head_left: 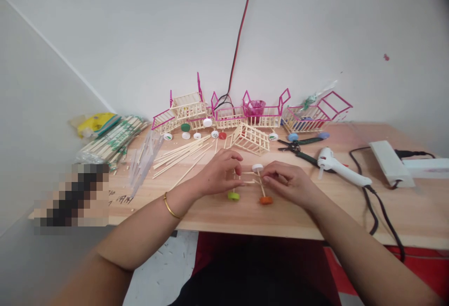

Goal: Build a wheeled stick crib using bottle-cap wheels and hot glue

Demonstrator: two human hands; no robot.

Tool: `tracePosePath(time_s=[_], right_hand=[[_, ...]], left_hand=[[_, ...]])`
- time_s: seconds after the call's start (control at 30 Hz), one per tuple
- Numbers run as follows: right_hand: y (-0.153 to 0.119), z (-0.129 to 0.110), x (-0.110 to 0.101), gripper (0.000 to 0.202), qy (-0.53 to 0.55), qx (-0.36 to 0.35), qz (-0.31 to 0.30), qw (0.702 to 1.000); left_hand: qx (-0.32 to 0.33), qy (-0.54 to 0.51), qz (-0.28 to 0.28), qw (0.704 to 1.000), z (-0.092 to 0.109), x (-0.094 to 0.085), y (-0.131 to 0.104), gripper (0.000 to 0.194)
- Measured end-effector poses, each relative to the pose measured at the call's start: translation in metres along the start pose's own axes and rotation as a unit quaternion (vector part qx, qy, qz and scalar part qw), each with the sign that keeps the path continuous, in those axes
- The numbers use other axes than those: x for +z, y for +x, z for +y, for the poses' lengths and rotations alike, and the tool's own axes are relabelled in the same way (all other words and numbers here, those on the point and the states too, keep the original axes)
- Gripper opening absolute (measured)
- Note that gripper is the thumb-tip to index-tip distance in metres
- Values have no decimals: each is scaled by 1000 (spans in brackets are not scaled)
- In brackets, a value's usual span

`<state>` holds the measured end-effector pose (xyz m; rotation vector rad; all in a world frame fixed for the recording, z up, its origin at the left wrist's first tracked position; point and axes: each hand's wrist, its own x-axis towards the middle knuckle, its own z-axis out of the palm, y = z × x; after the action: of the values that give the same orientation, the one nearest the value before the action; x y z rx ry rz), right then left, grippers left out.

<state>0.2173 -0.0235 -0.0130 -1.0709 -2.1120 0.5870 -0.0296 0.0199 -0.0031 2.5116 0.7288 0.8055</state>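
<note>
Between my hands is a small wheeled frame of thin wooden sticks (248, 173), with bottle caps as wheels. Its lime-green cap (233, 196), orange cap (265, 200) and white cap (257, 168) show; the far left corner is behind my left hand. My left hand (219, 173) curves around the frame's left side, thumb and fingers apart, with a gap between them. The fingertips of my right hand (286, 182) are closed on the frame's right side, by the axle stick between the white and orange caps.
Stick carts (229, 118) with magenta rails line the wall, with a stick lattice (250, 138) before them. Loose sticks (178, 156) and bundled sticks (112, 141) lie left. To the right are pliers (298, 147), a white glue gun (345, 168), a power strip (392, 163) and cables.
</note>
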Motion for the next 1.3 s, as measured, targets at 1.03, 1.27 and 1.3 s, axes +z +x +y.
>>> tracePosePath(time_s=[1.03,1.27,1.3], right_hand=[[1,2,-1,15,-12,6,29,999],[0,5,-1,16,-19,13,32,999],[0,5,0,17,-20,15,32,999]], left_hand=[[-7,-8,68,998,-2,0,2,15],[-5,-3,80,997,-6,1,2,17],[-6,-2,80,997,-6,1,2,17]])
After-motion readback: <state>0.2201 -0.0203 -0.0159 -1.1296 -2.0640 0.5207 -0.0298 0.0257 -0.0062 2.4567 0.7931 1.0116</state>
